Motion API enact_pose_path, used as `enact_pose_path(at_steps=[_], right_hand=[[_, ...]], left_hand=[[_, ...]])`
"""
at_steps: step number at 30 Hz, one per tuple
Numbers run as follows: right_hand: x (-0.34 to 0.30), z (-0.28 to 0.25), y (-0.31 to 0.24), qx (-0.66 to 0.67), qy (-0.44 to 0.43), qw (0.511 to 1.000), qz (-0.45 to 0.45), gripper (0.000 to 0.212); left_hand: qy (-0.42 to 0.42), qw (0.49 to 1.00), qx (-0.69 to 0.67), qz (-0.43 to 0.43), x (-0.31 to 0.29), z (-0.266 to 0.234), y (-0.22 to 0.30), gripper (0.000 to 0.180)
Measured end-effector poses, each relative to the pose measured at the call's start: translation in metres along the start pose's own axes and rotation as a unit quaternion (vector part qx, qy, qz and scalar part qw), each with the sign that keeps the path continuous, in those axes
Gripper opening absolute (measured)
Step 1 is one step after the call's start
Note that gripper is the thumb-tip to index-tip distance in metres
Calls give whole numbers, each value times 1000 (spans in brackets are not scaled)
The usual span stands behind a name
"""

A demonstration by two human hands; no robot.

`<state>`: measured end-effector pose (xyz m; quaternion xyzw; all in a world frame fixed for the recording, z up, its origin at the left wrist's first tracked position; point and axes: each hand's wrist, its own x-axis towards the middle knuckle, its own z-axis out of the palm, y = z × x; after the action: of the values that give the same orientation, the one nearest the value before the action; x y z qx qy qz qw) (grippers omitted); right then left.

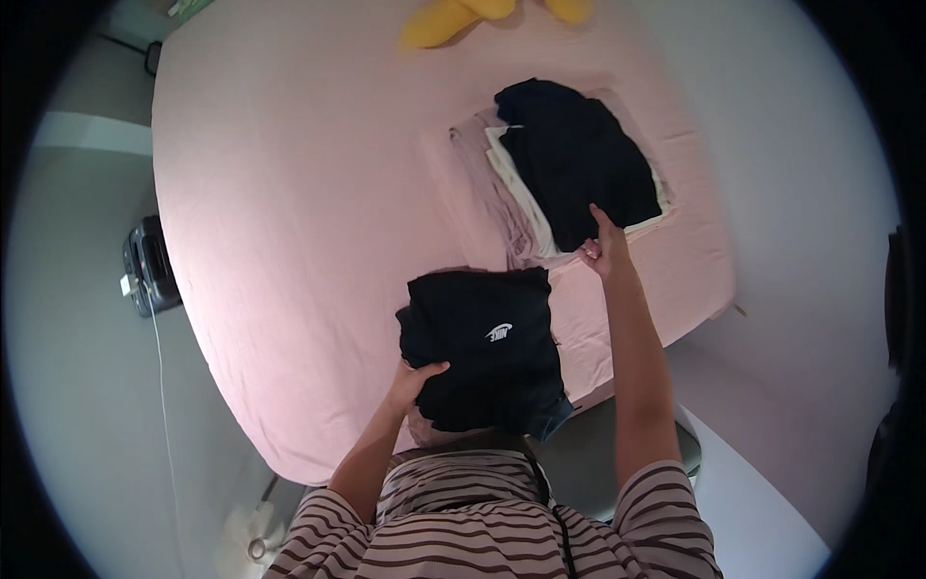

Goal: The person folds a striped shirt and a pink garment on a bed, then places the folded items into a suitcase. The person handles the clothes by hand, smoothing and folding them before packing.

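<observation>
On my feed, the left hand (415, 383) pinches the logo-printed black garment (479, 373), likely for support; the right hand (606, 251) touches the dark folded clothes (582, 159), grip unclear to me.

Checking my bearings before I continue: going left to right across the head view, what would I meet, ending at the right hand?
Black case → left hand → white logo on the folded black garment → right hand.

Black garment (473, 381): matt, soft-looking cloth seen | dark clothes (579, 159): matt fabric, lightly creased | bed sheet (309, 193): smooth, matt cloth, wrinkled near edge | black case (152, 262): plastic-looking shell, shiny highlights shown
</observation>
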<state>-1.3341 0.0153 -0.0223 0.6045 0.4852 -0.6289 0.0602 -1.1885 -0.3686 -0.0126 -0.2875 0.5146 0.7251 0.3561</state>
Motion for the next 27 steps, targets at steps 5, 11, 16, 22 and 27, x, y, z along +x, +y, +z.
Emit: enact_pose_path(at_steps=[5,11,16,22,27], right_hand=[[12,-8,18,9,29,999,-40,51],[26,-23,-2,151,-113,982,8,34],[-13,12,-11,136,-92,985,-55,42],[-96,13,-77,215,-280,884,-307,21],[-227,45,-46,152,-293,909,-255,26]], left_hand=[[60,998,-15,24,-33,-75,3,64],[213,975,-71,5,-85,-192,3,61],[253,966,-45,34,-91,-223,-32,62],[281,953,30,106,-98,-224,-31,71],[565,645,471,208,-101,-183,-4,78]])
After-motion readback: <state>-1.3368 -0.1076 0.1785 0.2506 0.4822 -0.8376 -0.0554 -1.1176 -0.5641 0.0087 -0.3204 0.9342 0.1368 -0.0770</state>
